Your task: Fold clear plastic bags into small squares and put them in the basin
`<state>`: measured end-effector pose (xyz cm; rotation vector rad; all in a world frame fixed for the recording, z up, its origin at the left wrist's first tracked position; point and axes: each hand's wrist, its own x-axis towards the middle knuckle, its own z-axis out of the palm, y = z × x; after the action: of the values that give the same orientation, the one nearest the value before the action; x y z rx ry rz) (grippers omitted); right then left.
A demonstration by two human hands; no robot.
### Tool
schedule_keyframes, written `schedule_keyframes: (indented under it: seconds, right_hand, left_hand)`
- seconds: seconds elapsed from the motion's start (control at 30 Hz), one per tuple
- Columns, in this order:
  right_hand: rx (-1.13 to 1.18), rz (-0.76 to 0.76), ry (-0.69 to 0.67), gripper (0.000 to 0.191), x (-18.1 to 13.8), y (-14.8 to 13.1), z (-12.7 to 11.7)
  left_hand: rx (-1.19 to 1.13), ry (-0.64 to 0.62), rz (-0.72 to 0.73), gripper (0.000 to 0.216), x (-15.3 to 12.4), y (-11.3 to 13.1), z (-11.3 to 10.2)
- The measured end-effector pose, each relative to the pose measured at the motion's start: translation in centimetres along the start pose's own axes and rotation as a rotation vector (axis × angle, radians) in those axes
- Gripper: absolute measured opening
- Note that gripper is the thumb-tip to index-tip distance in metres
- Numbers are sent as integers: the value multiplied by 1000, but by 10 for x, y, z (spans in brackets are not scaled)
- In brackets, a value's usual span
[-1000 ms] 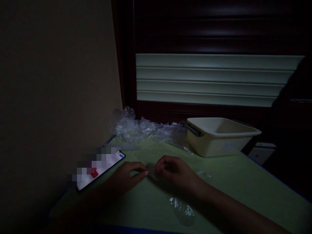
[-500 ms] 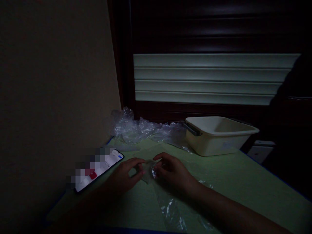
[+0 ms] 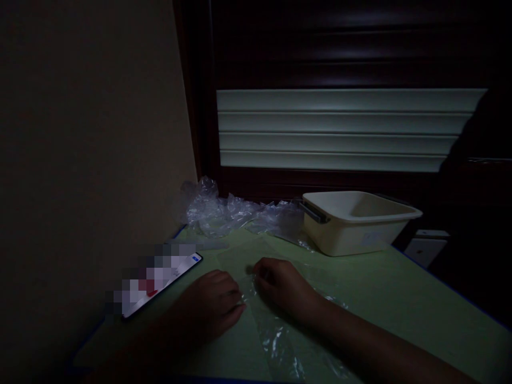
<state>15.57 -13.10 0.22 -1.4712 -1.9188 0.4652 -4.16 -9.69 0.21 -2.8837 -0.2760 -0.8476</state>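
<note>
Thin clear plastic bag (image 3: 276,341) lies on the green table top, stretching from between my hands toward the near edge; its outline is hard to see in the dim light. At its upper left part, my left hand (image 3: 214,304) has its fingers curled and closed on the plastic. Just to the right, my right hand (image 3: 284,285) pinches the film with thumb and bent fingers. A small shiny stretch of film shows between the two hands. The fingertips are partly in shadow.
A phone (image 3: 176,274) with a lit screen lies at the left by the wall. Crumpled clear plastic (image 3: 224,213) is heaped along the back. A cream bin (image 3: 356,234) with dark handles stands at the back right. A white device (image 3: 426,248) is beyond the right edge.
My left hand has turned over, its fingers closing in from a wider pinch. The bunched film between my hands now lies flatter. My right hand has shifted slightly.
</note>
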Motion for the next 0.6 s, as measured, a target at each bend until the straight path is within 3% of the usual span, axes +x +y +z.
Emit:
schedule_keyframes:
  seconds: [0.3,0.43,0.6]
  right_hand:
    - [-160,-76,14,19,-2,-11,-9]
    - [-347,-174,-80,16,1,-21,-3]
    - [-433,-132,-113,17,5,-17,-1]
  left_hand:
    - [93,-42,11,21,-2,1,0]
    - [100,-33,11,21,-4,0,3]
    - [108,-16,15,22,-4,1,2]
